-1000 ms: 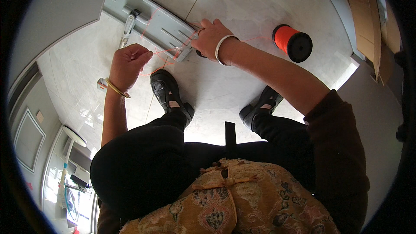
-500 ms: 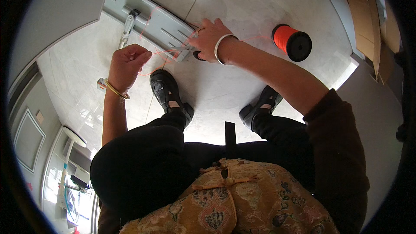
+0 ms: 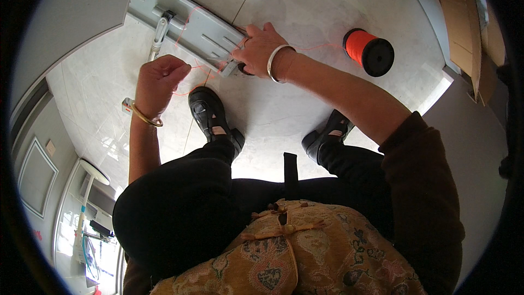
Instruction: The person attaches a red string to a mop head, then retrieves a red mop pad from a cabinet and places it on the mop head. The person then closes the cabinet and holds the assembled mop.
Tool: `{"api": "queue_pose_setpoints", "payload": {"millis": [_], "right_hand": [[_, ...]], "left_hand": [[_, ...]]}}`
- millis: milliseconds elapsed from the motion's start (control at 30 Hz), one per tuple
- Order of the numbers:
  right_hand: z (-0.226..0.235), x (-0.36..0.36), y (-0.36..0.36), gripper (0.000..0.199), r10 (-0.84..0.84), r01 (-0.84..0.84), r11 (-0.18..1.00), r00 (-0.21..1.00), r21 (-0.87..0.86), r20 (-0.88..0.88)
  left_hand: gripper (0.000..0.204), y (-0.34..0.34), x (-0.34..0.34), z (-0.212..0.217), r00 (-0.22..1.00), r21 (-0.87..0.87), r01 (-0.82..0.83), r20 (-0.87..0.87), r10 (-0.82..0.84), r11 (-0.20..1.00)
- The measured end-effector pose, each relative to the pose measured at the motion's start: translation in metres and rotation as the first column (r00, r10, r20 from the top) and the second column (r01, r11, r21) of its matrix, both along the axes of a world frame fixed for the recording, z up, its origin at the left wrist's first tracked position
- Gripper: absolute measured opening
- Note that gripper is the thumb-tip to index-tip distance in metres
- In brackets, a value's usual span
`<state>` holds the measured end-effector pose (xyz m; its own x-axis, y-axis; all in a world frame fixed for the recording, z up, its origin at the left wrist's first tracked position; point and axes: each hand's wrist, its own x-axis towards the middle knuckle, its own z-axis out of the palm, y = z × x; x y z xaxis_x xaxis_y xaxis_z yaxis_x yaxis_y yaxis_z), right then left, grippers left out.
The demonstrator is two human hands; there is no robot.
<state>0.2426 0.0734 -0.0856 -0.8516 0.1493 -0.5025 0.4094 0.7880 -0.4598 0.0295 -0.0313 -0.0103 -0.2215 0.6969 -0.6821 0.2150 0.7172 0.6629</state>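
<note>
My left hand (image 3: 159, 84) is closed in a pinch on a thin orange thread (image 3: 197, 66), left of the board's near end. Loose loops of that thread hang beside the fingers and lie across a long grey slotted board (image 3: 204, 30) on the floor. My right hand (image 3: 263, 50) is bent over the right end of this board, its fingers curled. Something small, dark and rounded (image 3: 245, 69) shows under the palm; what the fingers grip is hidden. From the right hand the thread runs to a black spool (image 3: 362, 50) wound with orange thread, lying on its side.
A pale jointed bracket (image 3: 160, 34) stands against the board's left part. At upper left is a large grey panel (image 3: 82, 11); cardboard (image 3: 453, 16) leans at the far right. My black shoes (image 3: 207, 112) rest on the tiled floor below the board.
My right hand has shifted slightly left, its fingers drawn in more at the board's end. My left hand has barely moved and keeps its pinch on the thread.
</note>
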Motion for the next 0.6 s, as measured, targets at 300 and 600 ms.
{"api": "queue_pose_setpoints", "payload": {"millis": [300, 600], "right_hand": [[0.021, 0.003, 0.028, 0.033, 0.035, -0.035, 0.999, 0.997, 0.005, 0.073], [0.071, 0.082, 0.163, 0.029, -0.34, 0.346, 0.923, 0.938, 0.165, -0.063]], "left_hand": [[0.008, 0.008, -0.022, 0.023, 0.952, 0.035, -0.299, -0.057, 0.3, 0.954], [0.014, 0.037, -0.058, 0.054, 0.876, 0.376, -0.47, 0.089, 0.473, 0.799]]}}
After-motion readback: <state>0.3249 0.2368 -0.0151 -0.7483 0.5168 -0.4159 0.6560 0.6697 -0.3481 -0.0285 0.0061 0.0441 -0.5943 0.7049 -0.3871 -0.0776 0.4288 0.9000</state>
